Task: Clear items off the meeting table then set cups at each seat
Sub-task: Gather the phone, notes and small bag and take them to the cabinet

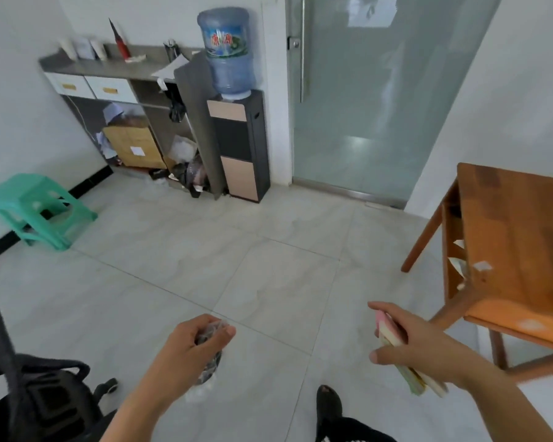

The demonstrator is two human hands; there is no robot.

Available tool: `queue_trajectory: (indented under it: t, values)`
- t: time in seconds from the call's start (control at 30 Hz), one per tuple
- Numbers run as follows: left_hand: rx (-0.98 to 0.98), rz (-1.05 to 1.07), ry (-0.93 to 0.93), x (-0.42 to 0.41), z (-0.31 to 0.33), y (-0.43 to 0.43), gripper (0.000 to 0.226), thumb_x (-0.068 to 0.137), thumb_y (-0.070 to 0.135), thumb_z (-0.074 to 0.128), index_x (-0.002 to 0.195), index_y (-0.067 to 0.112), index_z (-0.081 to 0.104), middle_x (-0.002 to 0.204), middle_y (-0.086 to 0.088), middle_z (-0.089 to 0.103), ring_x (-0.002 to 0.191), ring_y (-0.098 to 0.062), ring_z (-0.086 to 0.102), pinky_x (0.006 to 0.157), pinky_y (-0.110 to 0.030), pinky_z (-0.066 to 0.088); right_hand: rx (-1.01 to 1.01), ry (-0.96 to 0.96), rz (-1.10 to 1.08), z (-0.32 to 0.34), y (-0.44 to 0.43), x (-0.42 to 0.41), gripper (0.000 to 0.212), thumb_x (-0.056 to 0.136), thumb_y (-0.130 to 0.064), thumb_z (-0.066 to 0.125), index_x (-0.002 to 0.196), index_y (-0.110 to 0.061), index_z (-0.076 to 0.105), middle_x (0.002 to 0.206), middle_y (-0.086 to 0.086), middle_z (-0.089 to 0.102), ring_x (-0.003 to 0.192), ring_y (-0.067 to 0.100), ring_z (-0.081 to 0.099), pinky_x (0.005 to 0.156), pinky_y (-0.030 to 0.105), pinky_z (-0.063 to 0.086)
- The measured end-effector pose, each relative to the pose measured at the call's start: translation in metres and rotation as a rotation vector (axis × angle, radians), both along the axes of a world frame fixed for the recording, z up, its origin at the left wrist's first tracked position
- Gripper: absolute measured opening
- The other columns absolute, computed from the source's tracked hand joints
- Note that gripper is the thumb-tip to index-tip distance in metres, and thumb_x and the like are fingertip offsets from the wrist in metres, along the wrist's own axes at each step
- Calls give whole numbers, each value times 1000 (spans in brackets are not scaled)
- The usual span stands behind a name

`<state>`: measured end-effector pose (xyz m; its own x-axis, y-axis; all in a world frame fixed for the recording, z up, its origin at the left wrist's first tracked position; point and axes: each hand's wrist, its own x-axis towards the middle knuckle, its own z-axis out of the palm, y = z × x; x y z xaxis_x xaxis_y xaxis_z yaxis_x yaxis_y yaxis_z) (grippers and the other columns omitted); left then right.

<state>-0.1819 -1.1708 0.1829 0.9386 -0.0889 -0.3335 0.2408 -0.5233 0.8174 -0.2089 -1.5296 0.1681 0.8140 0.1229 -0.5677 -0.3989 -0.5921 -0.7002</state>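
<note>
The left grip is curled round a crumpled clear plastic bag with something dark bunched inside it, and the loose tail of the film hangs below the fingers. The right grip pinches a thin stack of booklets, thumb on the near face and fingers across the far one, with pink, yellow and green edges showing above and below the hand. Both loads are held out over the tiled floor, well apart from the wooden table at the right, which has a few pale scraps along its near edge. The bag looks almost weightless, soft and slippery. It probably needs a full fist round the bunched middle, since a pinch on the film could let it slide out. The booklets look light but floppy, and the sheets may fan or slip past one another, so a firm squeeze near the middle of the stack seems the safest hold. On the grey cabinet by the water dispenser stand pale tapered shapes, too blurred to name for certain. They may be stacked paper cups, which would be light and easily crushed, and best taken by the sides.
</note>
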Motion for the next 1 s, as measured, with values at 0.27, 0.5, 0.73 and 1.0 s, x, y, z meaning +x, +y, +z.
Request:
queue_trajectory:
  t: [0.27, 0.5, 0.73, 1.0]
  values:
    - [-44, 234, 0, 135, 17, 30, 22, 85, 38, 65, 85, 16, 69, 58, -13, 57, 53, -14, 51, 51, -17, 40, 131, -95, 139, 28, 58, 256, 77, 70, -27, 85, 131, -43, 41, 119, -8, 57, 106, 5, 58, 86, 22, 44]
    - [-58, 419, 107, 236, -23, 124, 30, 85, 33, 66, 87, 3, 68, 62, -3, 50, 57, -15, 44, 52, -17, 35, 150, -12, 305, 10, 160, 414, 86, 58, -36, 80, 136, -41, 43, 117, -2, 58, 111, 9, 58, 86, 21, 45]
    - [-58, 419, 57, 389, 6, 233, 29, 87, 34, 66, 89, 4, 66, 62, -5, 57, 55, -19, 49, 48, -18, 39, 120, 0, 422, 19, 277, 550, 82, 68, -35, 83, 137, -46, 38, 121, -11, 53, 107, 5, 58, 85, 21, 46]
    - [-90, 414, 112, 527, 8, 326, 31, 84, 42, 66, 91, 12, 66, 65, -6, 57, 57, -17, 50, 55, -25, 41, 85, 26, 456, 11, 366, 694, 82, 66, -38, 82, 135, -48, 39, 115, -11, 53, 98, 8, 59, 80, 21, 45]
